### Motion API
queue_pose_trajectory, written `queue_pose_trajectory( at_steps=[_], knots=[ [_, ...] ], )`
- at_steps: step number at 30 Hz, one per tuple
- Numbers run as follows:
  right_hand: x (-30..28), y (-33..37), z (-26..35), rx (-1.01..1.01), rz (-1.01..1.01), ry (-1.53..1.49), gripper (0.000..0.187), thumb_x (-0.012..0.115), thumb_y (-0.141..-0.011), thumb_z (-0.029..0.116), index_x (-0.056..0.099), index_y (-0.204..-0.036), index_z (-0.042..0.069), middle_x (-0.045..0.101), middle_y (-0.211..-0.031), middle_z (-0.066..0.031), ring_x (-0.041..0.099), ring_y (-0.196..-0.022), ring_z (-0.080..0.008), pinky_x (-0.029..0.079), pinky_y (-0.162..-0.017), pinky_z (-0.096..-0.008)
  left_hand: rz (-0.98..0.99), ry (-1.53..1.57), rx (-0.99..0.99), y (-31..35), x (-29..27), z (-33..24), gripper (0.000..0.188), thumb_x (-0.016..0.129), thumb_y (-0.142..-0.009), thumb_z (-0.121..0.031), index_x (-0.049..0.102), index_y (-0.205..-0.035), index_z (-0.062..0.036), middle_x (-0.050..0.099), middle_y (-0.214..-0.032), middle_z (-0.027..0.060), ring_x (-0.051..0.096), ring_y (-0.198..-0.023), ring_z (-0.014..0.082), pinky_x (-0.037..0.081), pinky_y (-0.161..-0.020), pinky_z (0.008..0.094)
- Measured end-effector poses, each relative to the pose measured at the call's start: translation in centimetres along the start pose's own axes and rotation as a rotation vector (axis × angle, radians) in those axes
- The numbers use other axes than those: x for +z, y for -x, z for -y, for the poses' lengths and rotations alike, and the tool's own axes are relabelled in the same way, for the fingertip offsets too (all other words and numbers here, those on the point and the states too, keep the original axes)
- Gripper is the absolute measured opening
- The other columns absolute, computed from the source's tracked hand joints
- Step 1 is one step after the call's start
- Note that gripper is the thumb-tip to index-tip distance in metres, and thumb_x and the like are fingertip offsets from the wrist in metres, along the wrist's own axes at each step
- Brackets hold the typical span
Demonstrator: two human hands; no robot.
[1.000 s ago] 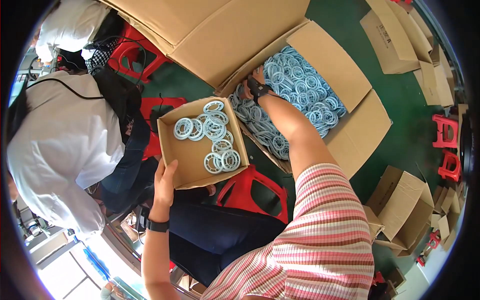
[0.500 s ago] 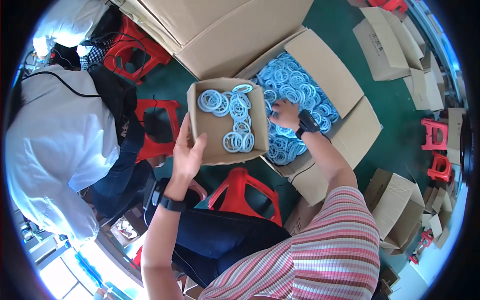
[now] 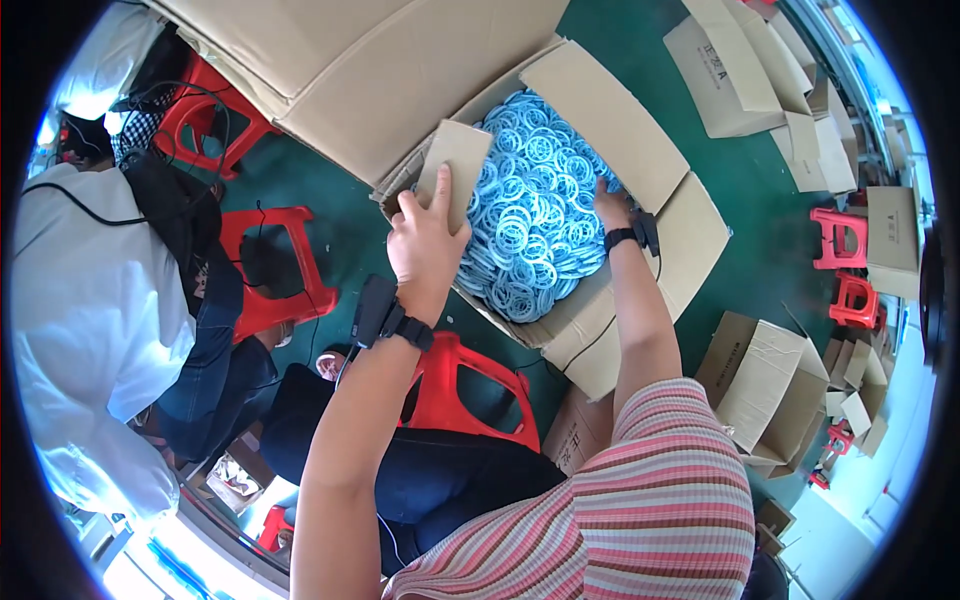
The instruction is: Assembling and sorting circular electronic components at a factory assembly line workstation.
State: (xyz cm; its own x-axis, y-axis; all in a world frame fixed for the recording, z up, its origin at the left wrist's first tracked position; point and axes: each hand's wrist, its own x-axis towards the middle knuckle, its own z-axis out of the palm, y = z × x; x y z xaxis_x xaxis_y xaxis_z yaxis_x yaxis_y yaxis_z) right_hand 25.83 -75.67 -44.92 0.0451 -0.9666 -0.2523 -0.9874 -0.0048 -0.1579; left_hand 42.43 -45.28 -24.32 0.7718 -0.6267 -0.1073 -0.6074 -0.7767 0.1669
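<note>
blue rings [image 3: 530, 215] heaped between two hands, inside the big carton [image 3: 605, 105]

well to the left of the left hand is a person in a white top [image 3: 100, 330], and closer in toward that hand stands a red stool [image 3: 308, 250] on the green floor [image 3: 350, 200]. the left hand [image 3: 428, 245] has hold of a small cardboard box [image 3: 465, 160], index finger stretched up along its plain brown face, thumb by its lower edge; the box is tilted at the carton's left side, its opening hidden from where i stand. a black device [image 3: 375, 310] is strapped to the wrist just below that hand, and below it to the right is a second red stool [image 3: 440, 375].

just right of the left hand, the rings lie in a loose, thick pile, reaching across to the right hand. that right hand [image 3: 612, 208] is down at the pile's right edge, by the carton's wall; its fingers are partly hidden, so i can't tell whether they are closed on any rings. another black device [image 3: 645, 232] sits on its wrist. well apart, right of the right hand, are opened cardboard boxes [image 3: 765, 380] and more red stools [image 3: 840, 218].
</note>
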Motion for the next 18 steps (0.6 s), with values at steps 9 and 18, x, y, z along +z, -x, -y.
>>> queue_pose_trajectory(
  at_steps=[9, 18],
  knots=[
    [-1.6, -4.2, -2.3, -0.311, 0.278, -0.316, 0.09, 0.058, -0.09, 0.07, 0.035, -0.158, 0.014, 0.045, -0.158, -0.0134, 0.039, -0.146, -0.0299, 0.033, -0.117, -0.0483, 0.078, 0.091, 0.004, -1.3, 4.2, -0.2, 0.09, 0.073, -0.084, -0.041, 0.027, -0.161, -0.0382, 0.048, -0.119, 0.0207, 0.065, -0.098, 0.0412, 0.061, -0.079, 0.0457],
    [-3.1, 4.5, 0.4, 0.268, 0.715, -1.016, 0.079, 0.067, -0.091, 0.06, 0.044, -0.153, 0.016, 0.049, -0.153, -0.0104, 0.044, -0.141, -0.0286, 0.046, -0.105, -0.0527, 0.1, 0.153, -0.017, -1.5, 3.3, 1.7, 0.094, 0.073, -0.08, -0.04, 0.025, -0.162, -0.0386, 0.047, -0.117, 0.0191, 0.064, -0.098, 0.0425, 0.059, -0.086, 0.0463]
  ],
)
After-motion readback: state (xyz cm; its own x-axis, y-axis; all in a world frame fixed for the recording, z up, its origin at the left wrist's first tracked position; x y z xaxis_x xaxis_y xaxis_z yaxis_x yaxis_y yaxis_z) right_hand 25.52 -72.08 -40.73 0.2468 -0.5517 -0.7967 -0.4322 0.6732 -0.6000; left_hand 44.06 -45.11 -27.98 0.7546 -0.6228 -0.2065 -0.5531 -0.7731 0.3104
